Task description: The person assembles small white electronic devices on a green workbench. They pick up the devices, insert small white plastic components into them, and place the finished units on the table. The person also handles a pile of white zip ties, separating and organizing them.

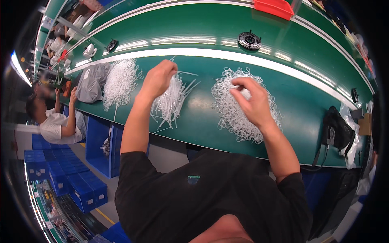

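My left hand [159, 79] is over a heap of straight white cable ties [172, 99], its fingers pinched together. Thin white ends show beside the fingers, but what sits between the fingertips is hidden. To the right, a broad pile of white ties bent into loops [234, 117] lies on the green table. Above that pile is my right hand [256, 102], thumb and forefinger curved and apart, with nothing visible between them. Another pile of looped white ties [120, 83] lies left of my left arm.
A grey plastic bag [90, 85] lies beside the left pile. Black round fixtures [249, 41] and a red tray [274, 9] are at the back. A black bag [338, 129] rests at the right. A person [60, 121] sits at the left, near blue boxes [85, 190].
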`<state>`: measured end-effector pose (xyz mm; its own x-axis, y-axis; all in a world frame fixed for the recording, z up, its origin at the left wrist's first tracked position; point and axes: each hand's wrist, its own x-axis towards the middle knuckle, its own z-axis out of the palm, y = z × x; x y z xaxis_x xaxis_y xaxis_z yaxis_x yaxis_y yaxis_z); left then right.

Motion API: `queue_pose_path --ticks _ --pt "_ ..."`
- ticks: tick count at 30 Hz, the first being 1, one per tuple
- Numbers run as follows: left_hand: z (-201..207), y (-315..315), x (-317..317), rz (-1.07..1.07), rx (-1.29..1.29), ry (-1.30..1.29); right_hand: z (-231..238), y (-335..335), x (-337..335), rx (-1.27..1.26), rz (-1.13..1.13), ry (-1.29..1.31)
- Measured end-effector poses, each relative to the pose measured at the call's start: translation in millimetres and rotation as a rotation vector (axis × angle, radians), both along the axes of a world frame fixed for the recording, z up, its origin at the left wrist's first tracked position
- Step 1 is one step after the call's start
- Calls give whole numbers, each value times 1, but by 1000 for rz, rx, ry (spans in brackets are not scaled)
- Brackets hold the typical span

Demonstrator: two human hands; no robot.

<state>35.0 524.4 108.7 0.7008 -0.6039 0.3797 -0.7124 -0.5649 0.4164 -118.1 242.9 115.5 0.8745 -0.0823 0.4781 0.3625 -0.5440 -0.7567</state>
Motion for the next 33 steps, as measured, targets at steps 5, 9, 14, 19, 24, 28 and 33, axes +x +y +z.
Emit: queue_pose_path --ticks 5,9,14,19,24,28,33 --pt "20 -49 -51 -269 -38 -23 6 25 3 57 133 124" --pt "20 -64 -62 -345 -58 0 -3 19 -2 106 157 239" --pt "-4 -86 -79 -125 -804 761 -8 17 -3 519 101 258" --pt "-32 -100 -92 -187 -1117 1136 -15 18 -2 646 152 306" --pt "-27 -111 -100 -30 -1061 928 -21 15 -4 625 178 365" --pt "-28 -112 -102 71 -996 790 -24 16 -7 305 78 167" --pt "-32 -113 -112 47 -944 860 -13 17 -6 283 -31 96"
